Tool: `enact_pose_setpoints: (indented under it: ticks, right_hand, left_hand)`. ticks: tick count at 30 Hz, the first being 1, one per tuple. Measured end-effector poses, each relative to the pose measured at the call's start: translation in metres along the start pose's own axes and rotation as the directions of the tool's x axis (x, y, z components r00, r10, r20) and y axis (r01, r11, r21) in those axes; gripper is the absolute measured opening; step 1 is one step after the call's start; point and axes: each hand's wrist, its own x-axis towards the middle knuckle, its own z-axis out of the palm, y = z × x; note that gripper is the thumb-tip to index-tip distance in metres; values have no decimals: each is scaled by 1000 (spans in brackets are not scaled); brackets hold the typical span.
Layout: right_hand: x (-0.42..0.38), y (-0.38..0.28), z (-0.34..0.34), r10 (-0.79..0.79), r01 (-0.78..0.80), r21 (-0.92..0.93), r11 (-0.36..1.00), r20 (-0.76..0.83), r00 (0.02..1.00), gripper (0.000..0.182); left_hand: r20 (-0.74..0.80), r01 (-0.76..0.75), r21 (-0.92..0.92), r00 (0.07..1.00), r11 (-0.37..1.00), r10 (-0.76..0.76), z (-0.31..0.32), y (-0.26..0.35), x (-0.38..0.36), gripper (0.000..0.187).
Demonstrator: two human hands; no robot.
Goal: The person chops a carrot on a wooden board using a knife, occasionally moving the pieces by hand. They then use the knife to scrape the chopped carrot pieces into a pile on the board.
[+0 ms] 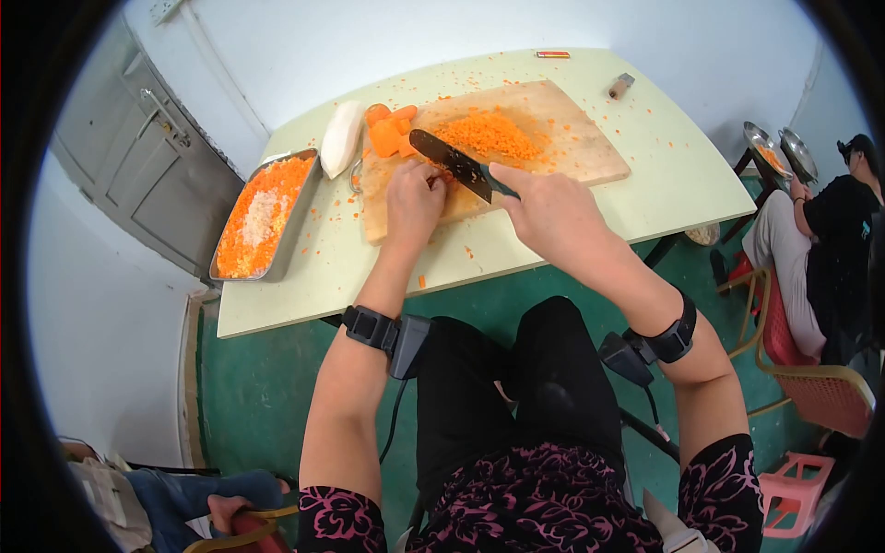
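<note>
In my right hand (553, 212) is the black handle of a kitchen knife (454, 164), its dark, wide blade slanting over the wooden cutting board (590, 161). My left hand (415, 198) rests at the board's near edge with curled fingers, close beside the blade. A bit of orange carrot (449, 176) shows at its fingertips; most of that piece is hidden. Behind the blade lies a heap of finely chopped carrot (493, 134). Several larger carrot chunks (385, 138) sit at the board's far left corner.
Left of the board, a peeled white radish (343, 138) lies near a metal tray (293, 230) of chopped carrot with pale bits on top. Carrot scraps dot the table (673, 194). A small brown object (621, 86) lies far right. Another person (839, 221) sits at right beside metal bowls (765, 147).
</note>
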Motion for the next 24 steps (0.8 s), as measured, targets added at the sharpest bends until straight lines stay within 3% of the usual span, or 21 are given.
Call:
enact_pose_setpoints:
  ticks: [5, 8, 10, 13, 16, 19, 24]
  right_hand:
    - [6, 22, 1, 3, -5, -20, 1000, -131, 991, 34]
    - [6, 22, -14, 139, -141, -69, 988, -30, 990, 37]
    - [6, 31, -11, 132, -132, -63, 989, -1, 991, 37]
    - [4, 43, -2, 78, -79, -47, 996, -21, 997, 37]
    - [4, 43, -5, 55, -55, -38, 998, -5, 998, 30]
    - [5, 39, -7, 101, -96, -66, 993, 68, 993, 24]
    - [4, 41, -10, 161, -161, -11, 987, 106, 981, 26]
  left_hand:
    - [44, 1, -19, 999, 1000, 0, -2, -2, -3, 9]
    - [51, 96, -113, 995, 989, -91, -5, 1, 1, 13]
    - [21, 179, -244, 984, 953, -179, -7, 2, 4, 15]
    - [12, 266, -299, 961, 916, -275, -13, 2, 8, 18]
    - [36, 168, -93, 986, 981, -165, -30, -9, 8, 19]
    - [201, 121, 31, 971, 992, -125, -49, -19, -8, 20]
    - [242, 214, -19, 949, 977, -203, -86, 14, -36, 19]
